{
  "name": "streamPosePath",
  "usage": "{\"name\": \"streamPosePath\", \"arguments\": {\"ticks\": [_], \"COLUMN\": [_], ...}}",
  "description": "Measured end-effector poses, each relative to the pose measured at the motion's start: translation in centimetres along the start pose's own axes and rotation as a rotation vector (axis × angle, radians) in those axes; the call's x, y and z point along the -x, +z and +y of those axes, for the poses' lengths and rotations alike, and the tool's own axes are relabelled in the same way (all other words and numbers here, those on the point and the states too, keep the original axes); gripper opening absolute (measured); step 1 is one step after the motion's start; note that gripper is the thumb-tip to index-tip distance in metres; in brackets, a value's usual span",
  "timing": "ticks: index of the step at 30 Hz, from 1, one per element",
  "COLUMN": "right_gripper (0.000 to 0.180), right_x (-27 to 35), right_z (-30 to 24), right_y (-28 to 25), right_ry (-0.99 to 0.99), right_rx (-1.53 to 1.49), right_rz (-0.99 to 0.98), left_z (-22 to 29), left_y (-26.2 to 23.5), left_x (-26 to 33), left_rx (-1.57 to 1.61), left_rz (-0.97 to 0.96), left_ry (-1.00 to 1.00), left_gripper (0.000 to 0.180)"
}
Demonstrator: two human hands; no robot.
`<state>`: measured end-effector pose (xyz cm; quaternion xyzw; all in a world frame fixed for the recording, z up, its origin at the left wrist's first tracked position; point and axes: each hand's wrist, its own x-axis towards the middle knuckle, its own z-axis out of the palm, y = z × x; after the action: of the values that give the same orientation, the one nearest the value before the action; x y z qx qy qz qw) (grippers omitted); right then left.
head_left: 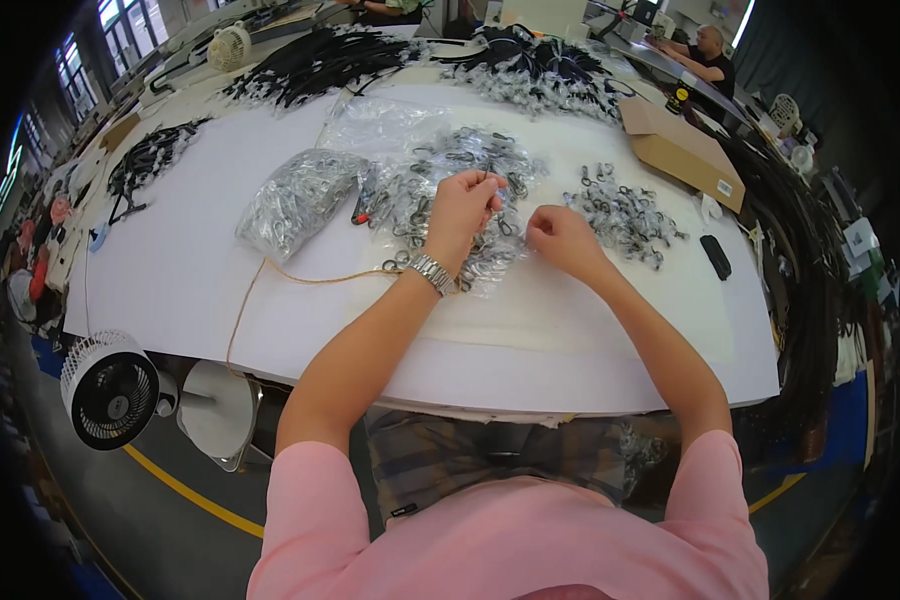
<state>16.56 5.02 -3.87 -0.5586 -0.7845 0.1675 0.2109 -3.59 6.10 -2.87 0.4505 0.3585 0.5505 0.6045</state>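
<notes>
My left hand point(462, 215), with a metal-banded watch point(433, 272) on its wrist, is raised over a pile of small dark metal hook-like pieces in clear plastic point(420, 220). Its thumb and fingers pinch together, and a thin dark bit shows at the tips, too small to name. My right hand point(562, 240) is curled closed just right of the pile; whatever its fingers hold, if anything, is hidden. Beyond it lies a second, smaller group of the plastic-wrapped pieces point(625, 215). A full clear plastic bag point(300, 203) rests left of the main pile.
A brown cord point(320, 281) runs from the pile over the table's point(190, 290) near edge. Black straps point(310, 65) lie at the back. An open cardboard box point(685, 155) and a black object point(715, 257) are at right. A white fan point(113, 390) stands front left.
</notes>
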Motion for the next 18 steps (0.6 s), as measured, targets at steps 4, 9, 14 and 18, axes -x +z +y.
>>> {"name": "streamPosePath", "arguments": {"ticks": [4,9,14,18], "right_gripper": [0.008,0.010,0.013,0.021], "right_x": [1.6,3.0,3.6,3.7], "right_z": [1.3,1.0,1.2,0.8], "right_y": [0.0,0.0,0.3,-0.1], "right_ry": [0.229,0.168,0.255,0.274], "right_rx": [-0.995,-1.351,-1.525,-1.459], "right_rz": [0.014,-0.078,-0.065,-0.141], "left_z": [-0.9,0.0,-0.3,-0.5], "left_y": [-0.2,0.5,0.3,1.4], "left_x": [-0.8,0.8,0.5,0.9], "left_rx": [-0.397,-0.652,-0.621,-0.707], "left_rz": [-0.042,-0.240,-0.232,-0.219], "left_ry": [0.114,0.012,-0.054,0.214], "left_gripper": [0.022,0.033,0.030,0.024]}}
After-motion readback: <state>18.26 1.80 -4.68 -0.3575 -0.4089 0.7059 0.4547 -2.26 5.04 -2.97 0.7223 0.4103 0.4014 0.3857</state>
